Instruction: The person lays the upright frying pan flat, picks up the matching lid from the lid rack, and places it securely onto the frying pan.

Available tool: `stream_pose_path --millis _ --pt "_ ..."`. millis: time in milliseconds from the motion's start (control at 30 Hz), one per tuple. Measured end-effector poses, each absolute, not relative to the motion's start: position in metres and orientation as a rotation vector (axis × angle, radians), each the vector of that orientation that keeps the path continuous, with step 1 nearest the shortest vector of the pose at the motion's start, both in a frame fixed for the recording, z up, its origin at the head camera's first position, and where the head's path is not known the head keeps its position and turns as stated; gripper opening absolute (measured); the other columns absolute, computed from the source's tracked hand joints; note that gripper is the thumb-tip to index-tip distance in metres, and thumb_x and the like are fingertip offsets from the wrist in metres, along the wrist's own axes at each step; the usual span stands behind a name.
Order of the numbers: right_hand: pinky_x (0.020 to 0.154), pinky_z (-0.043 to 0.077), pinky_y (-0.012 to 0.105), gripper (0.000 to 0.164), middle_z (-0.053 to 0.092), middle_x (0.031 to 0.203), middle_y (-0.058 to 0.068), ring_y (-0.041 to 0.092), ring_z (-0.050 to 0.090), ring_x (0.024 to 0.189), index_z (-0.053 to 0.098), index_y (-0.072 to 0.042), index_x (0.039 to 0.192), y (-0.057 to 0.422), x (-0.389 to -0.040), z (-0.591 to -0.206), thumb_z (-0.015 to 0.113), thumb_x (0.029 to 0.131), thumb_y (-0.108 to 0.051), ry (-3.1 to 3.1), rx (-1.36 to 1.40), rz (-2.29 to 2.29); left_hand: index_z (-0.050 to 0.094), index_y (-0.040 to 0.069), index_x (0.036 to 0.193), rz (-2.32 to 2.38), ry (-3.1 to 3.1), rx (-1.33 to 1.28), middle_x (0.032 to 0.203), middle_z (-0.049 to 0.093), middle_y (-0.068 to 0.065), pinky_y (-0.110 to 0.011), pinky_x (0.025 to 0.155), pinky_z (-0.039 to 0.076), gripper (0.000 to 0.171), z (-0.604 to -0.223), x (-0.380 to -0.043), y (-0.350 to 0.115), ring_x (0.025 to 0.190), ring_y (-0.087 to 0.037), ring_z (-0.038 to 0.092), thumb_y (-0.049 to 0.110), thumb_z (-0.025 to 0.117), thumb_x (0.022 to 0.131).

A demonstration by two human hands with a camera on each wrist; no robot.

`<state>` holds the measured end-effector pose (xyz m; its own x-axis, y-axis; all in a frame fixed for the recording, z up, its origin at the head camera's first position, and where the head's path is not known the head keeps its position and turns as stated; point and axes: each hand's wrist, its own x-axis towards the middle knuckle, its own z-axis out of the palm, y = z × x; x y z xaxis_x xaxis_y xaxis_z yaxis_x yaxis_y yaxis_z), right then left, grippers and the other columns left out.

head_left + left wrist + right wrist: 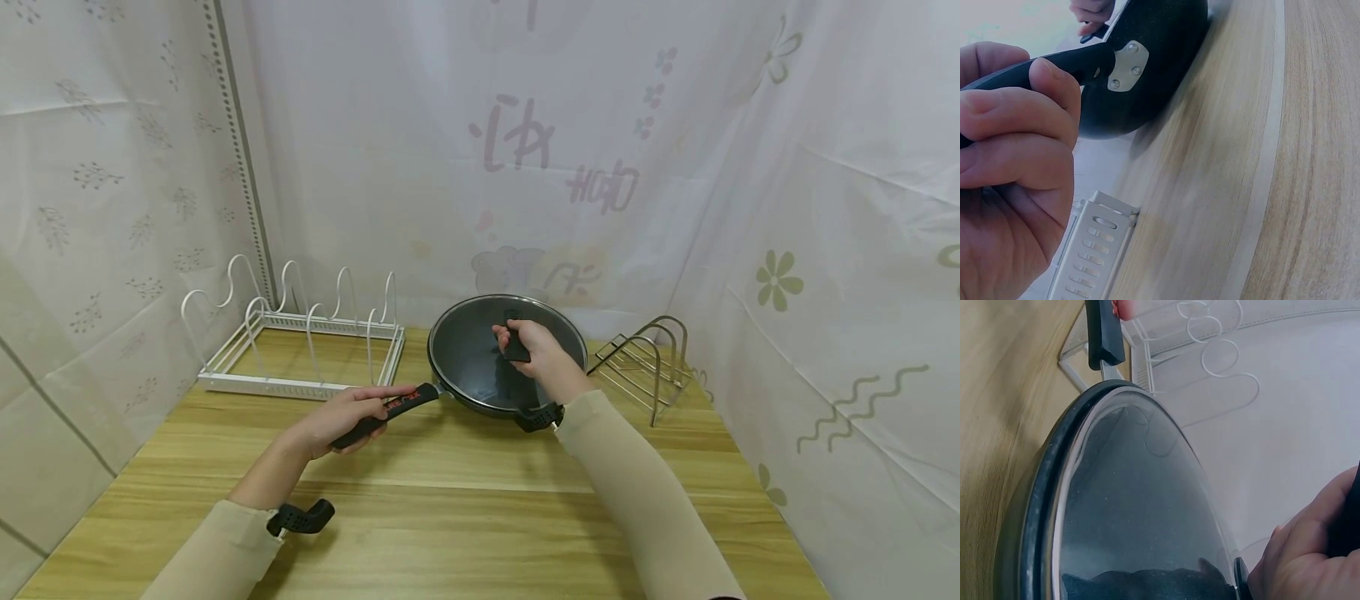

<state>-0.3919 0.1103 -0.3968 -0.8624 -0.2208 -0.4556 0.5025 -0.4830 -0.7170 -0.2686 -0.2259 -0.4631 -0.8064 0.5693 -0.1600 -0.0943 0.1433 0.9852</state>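
Observation:
A dark frying pan [1166, 69] stands toward the back middle of the wooden table, its long black handle [412, 400] pointing to the front left. My left hand [341, 421] grips that handle, fingers curled round it in the left wrist view. Over the pan sits a glass lid [468, 350] with a metal rim, seated on the pan's edge in the right wrist view. My right hand [538, 343] holds the lid's black knob [516, 346], with the fingers wrapped about it. Part of the lid is hidden behind the right hand and forearm.
At the left back stands a white rack [262, 386] with tall wavy wire dividers. A smaller metal wire rack [656, 383] is just right of the pan. Printed curtains [360, 183] hang behind and along both sides of the table [450, 533].

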Motion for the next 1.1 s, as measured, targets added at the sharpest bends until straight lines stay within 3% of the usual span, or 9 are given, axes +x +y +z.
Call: stream_pose_path --millis 233,367,500,633,700,900,1100 --pt "0.050 0.045 0.012 0.039 0.054 0.115 0.011 0.004 0.049 0.055 0.047 0.007 0.147 0.1097 -0.3926 -0.3962 0.038 0.119 -0.019 1.268 0.431 -2.362 0.043 0.010 0.169 1.714 1.919 0.455 0.078 0.060 -0.002 -0.020 0.043 0.037 0.064 -0.4614 -0.2677 -0.2244 0.046 -0.006 0.042 0.011 0.050 0.105" --pt "0.049 0.045 0.012 0.041 0.053 0.109 0.009 0.004 0.049 0.055 0.049 0.008 0.148 0.1097 -0.3917 -0.3963 0.038 0.119 -0.019 1.262 0.441 -2.362 0.043 0.011 0.170 1.712 1.915 0.456 0.078 0.060 -0.002 -0.020 0.043 0.037 0.064 -0.4616 -0.2675 -0.2250 0.046 -0.006 0.042 0.011 0.050 0.106" --pt "0.050 0.045 0.012 0.049 0.054 0.129 0.013 0.005 0.049 0.056 0.039 0.005 0.162 0.1088 -0.3899 -0.3963 0.038 0.119 -0.018 1.254 0.441 -2.373 0.043 0.012 0.170 1.715 1.907 0.456 0.078 0.060 -0.002 -0.020 0.043 0.037 0.064 -0.4613 -0.2675 -0.2256 0.046 -0.005 0.043 0.012 0.050 0.106" --pt "0.050 0.045 0.012 0.051 0.045 0.159 0.015 0.005 0.049 0.056 0.033 0.002 0.166 0.1072 -0.3903 -0.3972 0.038 0.119 -0.016 1.249 0.442 -2.392 0.044 0.012 0.170 1.717 1.904 0.447 0.078 0.060 -0.002 -0.020 0.042 0.037 0.064 -0.4621 -0.2680 -0.2258 0.045 -0.005 0.043 0.011 0.049 0.106" --pt "0.050 0.046 0.012 0.051 0.044 0.161 0.015 0.005 0.050 0.056 0.031 0.002 0.167 0.1065 -0.3905 -0.3977 0.038 0.119 -0.016 1.248 0.441 -2.399 0.044 0.013 0.170 1.717 1.903 0.441 0.078 0.060 -0.002 -0.020 0.042 0.037 0.064 -0.4625 -0.2680 -0.2257 0.045 -0.006 0.043 0.012 0.049 0.106" --pt "0.053 0.049 0.014 0.059 0.053 0.147 0.013 0.006 0.053 0.058 0.020 -0.007 0.173 0.1067 -0.3887 -0.3986 0.040 0.118 -0.014 1.276 0.414 -2.399 0.044 0.013 0.170 1.719 1.905 0.429 0.079 0.060 -0.003 -0.021 0.042 0.037 0.064 -0.4623 -0.2681 -0.2254 0.046 -0.006 0.043 0.012 0.049 0.106" --pt "0.054 0.050 0.016 0.065 0.041 0.167 0.016 0.008 0.054 0.060 0.010 -0.015 0.177 0.1091 -0.3874 -0.3987 0.039 0.119 -0.016 1.292 0.369 -2.374 0.042 0.013 0.170 1.704 1.914 0.448 0.080 0.060 -0.003 -0.020 0.043 0.038 0.064 -0.4625 -0.2688 -0.2267 0.046 -0.005 0.043 0.011 0.048 0.107"
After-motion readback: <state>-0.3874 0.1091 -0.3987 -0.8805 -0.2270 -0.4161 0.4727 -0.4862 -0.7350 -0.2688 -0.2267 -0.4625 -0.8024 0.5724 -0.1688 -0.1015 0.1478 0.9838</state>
